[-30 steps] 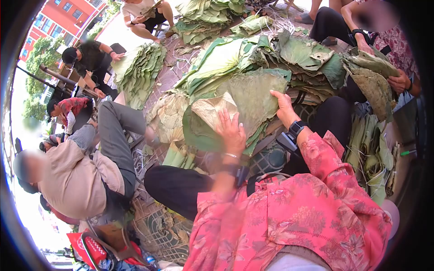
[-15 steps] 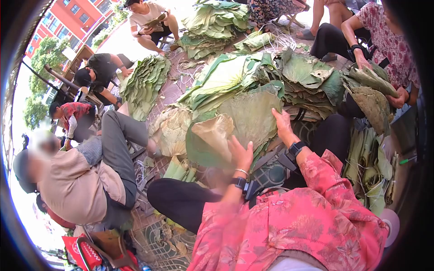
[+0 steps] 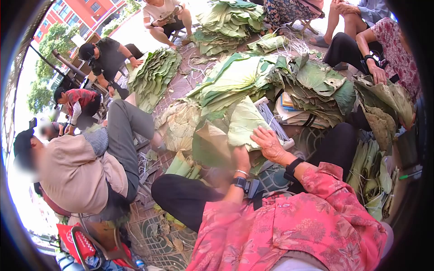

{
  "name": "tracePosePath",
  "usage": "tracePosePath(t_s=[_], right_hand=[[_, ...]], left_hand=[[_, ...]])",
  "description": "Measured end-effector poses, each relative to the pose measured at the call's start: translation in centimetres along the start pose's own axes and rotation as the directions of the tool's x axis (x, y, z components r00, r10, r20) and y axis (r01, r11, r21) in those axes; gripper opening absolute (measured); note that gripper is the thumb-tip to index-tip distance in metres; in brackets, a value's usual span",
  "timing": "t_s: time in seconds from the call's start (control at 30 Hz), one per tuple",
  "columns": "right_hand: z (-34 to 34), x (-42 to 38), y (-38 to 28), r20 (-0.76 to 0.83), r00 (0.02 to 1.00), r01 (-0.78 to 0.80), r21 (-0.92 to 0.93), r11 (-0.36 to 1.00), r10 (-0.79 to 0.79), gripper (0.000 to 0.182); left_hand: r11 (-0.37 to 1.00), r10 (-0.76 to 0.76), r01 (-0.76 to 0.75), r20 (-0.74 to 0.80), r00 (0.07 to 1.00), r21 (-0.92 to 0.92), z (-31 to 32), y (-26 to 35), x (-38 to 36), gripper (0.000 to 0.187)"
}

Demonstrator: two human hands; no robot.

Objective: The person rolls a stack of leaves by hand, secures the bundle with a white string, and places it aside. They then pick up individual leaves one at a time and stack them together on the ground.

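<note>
Folded and flat dried leaves lie before me. My right hand (image 3: 270, 143), fingers spread, rests on the lower right part of a pale green folded leaf (image 3: 245, 123). My left hand (image 3: 241, 159) is at the lower edge of the same leaf; its fingers are partly hidden and seem closed around the leaf edge. Left of it, a brownish folded leaf (image 3: 212, 141) lies over a darker green one. Just behind is a big pile of green leaves (image 3: 235, 79). Rolled leaves (image 3: 181, 165) stand near my left knee.
A person in beige (image 3: 83, 169) sits at the left. Another person (image 3: 400, 58) handles leaves at the right. Leaf stacks (image 3: 153, 80) stand further back, near more seated people. Leaf bundles (image 3: 370, 176) lie by my right knee. A bag (image 3: 74, 241) is at the lower left.
The large leaf between my hands is no longer spread out; a paler folded leaf lies there. My right hand has moved down and left onto it. Papers and a grey frame now show behind.
</note>
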State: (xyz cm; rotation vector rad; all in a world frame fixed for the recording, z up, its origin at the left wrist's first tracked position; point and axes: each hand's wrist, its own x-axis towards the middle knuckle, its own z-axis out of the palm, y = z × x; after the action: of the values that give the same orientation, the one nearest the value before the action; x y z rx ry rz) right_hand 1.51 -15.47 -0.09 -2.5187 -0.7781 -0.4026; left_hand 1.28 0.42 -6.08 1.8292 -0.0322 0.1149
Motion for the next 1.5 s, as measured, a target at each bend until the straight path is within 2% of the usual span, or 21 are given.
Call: tracePosePath(t_s=[0.03,0.07,0.1,0.13,0.23,0.33,0.47,0.53,0.57,0.63,0.7,0.73,0.83,0.87,1.03,1.13,1.27,1.37,1.4,1.47,1.5], right_hand=[[0.3,-0.2,-0.3,0.037,0.999,0.014,-0.042,0.999,-0.013,0.051],[0.9,-0.3,-0.3,0.054,0.998,0.022,-0.084,0.996,-0.018,0.051],[1.3,-0.5,-0.3,0.090,0.996,0.021,-0.112,0.994,-0.011,0.050],[1.1,-0.3,-0.4,0.124,0.992,0.021,-0.141,0.990,-0.003,0.049],[1.5,-0.3,-0.8,0.189,0.982,0.003,-0.154,0.988,0.026,0.050],[1.2,-0.2,-0.6,0.265,0.964,0.016,-0.137,0.990,0.021,0.057],[0.2,1.6,0.5,0.439,0.897,-0.070,0.021,0.997,0.053,0.055],[-0.9,3.3,1.2,0.309,0.930,-0.303,0.344,0.889,0.197,0.049],[-1.2,4.0,1.4,0.260,0.923,-0.381,0.501,0.777,0.284,0.045],[-1.0,5.1,1.5,0.025,0.965,-0.245,0.430,0.869,0.259,0.040],[-0.3,5.5,1.5,-0.205,0.957,-0.130,0.328,0.936,0.204,0.034],[0.2,5.4,1.3,-0.166,0.966,-0.131,0.352,0.927,0.200,0.036],[1.0,4.8,0.4,-0.142,0.990,0.014,0.089,0.996,-0.001,0.040],[1.6,4.5,0.4,-0.035,0.999,-0.022,0.132,0.991,0.026,0.046],[3.1,4.3,-1.0,0.198,0.980,0.020,-0.127,0.992,0.005,0.055],[4.3,4.2,-1.1,0.277,0.961,0.028,-0.178,0.984,0.023,0.057],[4.5,4.2,-1.1,0.322,0.945,0.018,-0.207,0.978,0.051,0.060],[4.6,4.3,-1.5,0.348,0.935,0.005,-0.219,0.976,0.073,0.061],[4.6,4.3,-1.8,0.361,0.929,0.003,-0.242,0.970,0.087,0.061],[4.8,4.6,-2.2,0.357,0.930,0.015,-0.265,0.964,0.084,0.061],[4.9,4.6,-2.3,0.357,0.932,0.047,-0.278,0.960,0.058,0.061]], left_hand=[[0.994,0.024,-0.036,-0.114,0.993,-0.103,-0.5,0.4,-0.1,0.030],[0.891,-0.113,0.045,-0.124,0.986,-0.451,-0.8,1.5,0.0,0.030],[0.665,-0.239,0.099,-0.086,0.967,-0.740,-0.9,2.8,0.2,0.031],[0.346,-0.338,0.119,-0.005,0.941,-0.931,-1.0,3.5,0.4,0.032],[0.821,-0.251,0.138,-0.133,0.959,-0.554,-0.6,2.4,0.6,0.030],[0.837,-0.308,0.163,-0.203,0.930,-0.522,0.0,0.8,1.0,0.036],[0.946,-0.275,0.207,-0.281,0.919,-0.250,-0.1,1.4,1.1,0.039],[0.970,-0.236,0.242,-0.335,0.912,-0.023,0.0,1.7,0.8,0.040],[0.968,-0.248,0.248,-0.338,0.908,-0.045,0.1,1.3,0.8,0.042],[0.962,-0.273,0.259,-0.350,0.896,-0.087,-0.1,0.2,0.9,0.046],[0.932,-0.329,0.252,-0.320,0.888,-0.260,-0.2,-0.5,0.8,0.045],[0.906,-0.354,0.244,-0.302,0.885,-0.345,-0.4,-0.3,0.9,0.045],[0.771,-0.396,0.162,-0.263,0.880,-0.616,-0.8,0.1,0.6,0.045],[0.727,-0.411,0.149,-0.251,0.877,-0.671,-0.9,0.0,0.6,0.045],[0.538,-0.502,0.068,-0.254,0.827,-0.840,-1.0,0.5,0.9,0.047],[0.577,-0.509,0.074,-0.288,0.811,-0.814,-1.1,1.2,0.7,0.045],[0.718,-0.481,0.100,-0.387,0.787,-0.689,-1.1,1.0,0.6,0.041],[0.853,-0.456,0.149,-0.577,0.677,-0.499,-2.6,0.6,-0.2,0.038],[0.914,-0.372,0.130,-0.667,0.645,-0.384,-3.7,-0.1,-0.8,0.037],[0.903,-0.371,0.396,-0.772,0.516,-0.168,-6.9,-1.7,-2.3,0.038],[0.843,-0.359,0.532,-0.819,0.448,-0.078,-8.5,-2.6,-3.3,0.038]])
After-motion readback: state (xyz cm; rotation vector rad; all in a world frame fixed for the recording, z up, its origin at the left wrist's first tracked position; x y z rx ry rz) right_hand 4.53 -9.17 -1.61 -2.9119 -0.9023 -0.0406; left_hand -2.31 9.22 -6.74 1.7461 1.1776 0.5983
